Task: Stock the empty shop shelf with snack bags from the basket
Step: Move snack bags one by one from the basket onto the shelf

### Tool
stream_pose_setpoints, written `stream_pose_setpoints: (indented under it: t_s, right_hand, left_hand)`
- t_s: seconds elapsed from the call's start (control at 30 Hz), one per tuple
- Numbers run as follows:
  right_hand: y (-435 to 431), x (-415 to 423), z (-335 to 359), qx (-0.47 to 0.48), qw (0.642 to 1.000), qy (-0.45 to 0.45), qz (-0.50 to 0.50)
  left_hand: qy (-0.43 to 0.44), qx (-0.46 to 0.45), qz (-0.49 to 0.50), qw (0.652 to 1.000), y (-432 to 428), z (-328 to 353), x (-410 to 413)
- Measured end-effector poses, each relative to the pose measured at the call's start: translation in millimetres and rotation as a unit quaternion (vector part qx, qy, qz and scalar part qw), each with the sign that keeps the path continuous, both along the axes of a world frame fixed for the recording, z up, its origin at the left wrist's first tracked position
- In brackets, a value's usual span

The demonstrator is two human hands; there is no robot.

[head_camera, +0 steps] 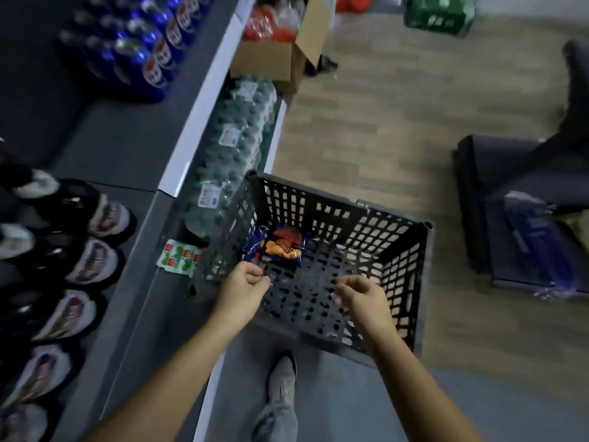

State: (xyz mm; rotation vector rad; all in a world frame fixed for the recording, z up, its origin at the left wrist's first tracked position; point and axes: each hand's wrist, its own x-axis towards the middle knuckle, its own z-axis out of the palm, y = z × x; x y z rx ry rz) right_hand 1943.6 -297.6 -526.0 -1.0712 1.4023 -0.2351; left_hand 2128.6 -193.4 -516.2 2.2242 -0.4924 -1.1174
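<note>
A black plastic basket (398, 260) with a lattice floor stands on the ground in front of me. One blue and orange snack bag (277, 245) lies in its far left corner. My left hand (243, 290) hovers over the basket's near left side, just short of the bag, fingers loosely curled and holding nothing. My right hand (361, 296) hangs over the basket's middle, fingers half curled, also with nothing in it. On the shelf (134, 256) to my left stand several black snack bags (79, 263) in a row.
Blue cans (143, 49) fill the shelf's far part. Shrink-wrapped water bottles (229, 154) lie on the bottom shelf beside the basket, an open cardboard box (280, 55) beyond them. A dark crate (510, 202) sits on the wooden floor at right. My shoe (282, 378) is below the basket.
</note>
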Motion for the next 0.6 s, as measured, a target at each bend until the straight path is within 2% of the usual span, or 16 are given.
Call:
stream_pose_setpoints:
  t_s: [0.17,0.23,0.33,0.47,0.6]
  right_hand:
    - [-25,24,-103,0.056,0.997,0.036,-0.034]
    - [-33,28,-137,0.090,0.994,0.044,-0.039]
    - [-41,26,-182,0.116,0.990,0.068,-0.037]
    - [-49,17,-214,0.137,0.986,0.087,-0.035]
    - [-52,9,-220,0.139,0.985,0.091,-0.038]
  left_hand:
    - [-0.018,0.060,-0.102,0.993,-54,-116,25]
    - [-0.066,0.092,-0.152,0.982,-79,-164,29]
    - [-0.143,0.118,-0.176,0.967,-115,-221,30]
    - [-0.213,0.199,-0.218,0.931,-146,-273,26]
    - [-0.239,0.235,-0.192,0.922,-159,-300,12]
